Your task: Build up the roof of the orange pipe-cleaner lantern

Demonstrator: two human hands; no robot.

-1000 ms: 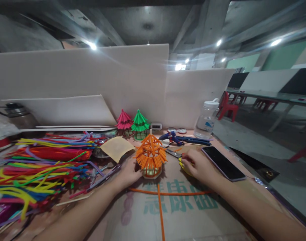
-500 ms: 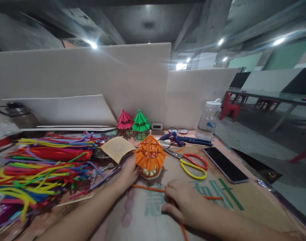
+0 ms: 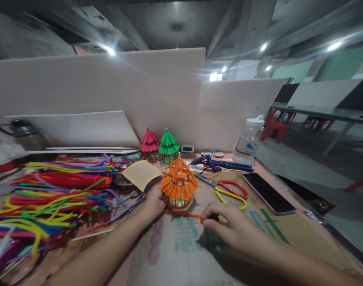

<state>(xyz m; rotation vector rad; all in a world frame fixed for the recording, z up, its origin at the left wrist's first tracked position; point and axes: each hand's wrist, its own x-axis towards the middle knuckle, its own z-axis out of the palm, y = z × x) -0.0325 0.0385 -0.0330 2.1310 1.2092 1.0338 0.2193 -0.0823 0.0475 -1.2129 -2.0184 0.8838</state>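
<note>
An orange pipe-cleaner pavilion (image 3: 180, 183) with a tiered roof stands on a pale base in the middle of the table. My left hand (image 3: 155, 203) is at its left side, fingers closed round its lower edge and partly hidden behind it. In front of the base lies an orange pipe cleaner (image 3: 183, 214). My right hand (image 3: 221, 218) pinches this strip near its right part, thumb and forefinger together. Behind stand a pink pavilion (image 3: 149, 142) and a green pavilion (image 3: 168, 143).
Bundles of coloured pipe cleaners (image 3: 59, 198) cover the left side. Scissors (image 3: 229, 190), a phone (image 3: 269, 193), a blue glue gun (image 3: 208, 162) and a water bottle (image 3: 248, 141) lie or stand to the right. A sandpaper-like square (image 3: 141, 174) is behind my left hand.
My right hand has risen slightly and now pinches the orange strip. The loose orange piece hanging below that hand no longer shows. My left hand stays by the pavilion.
</note>
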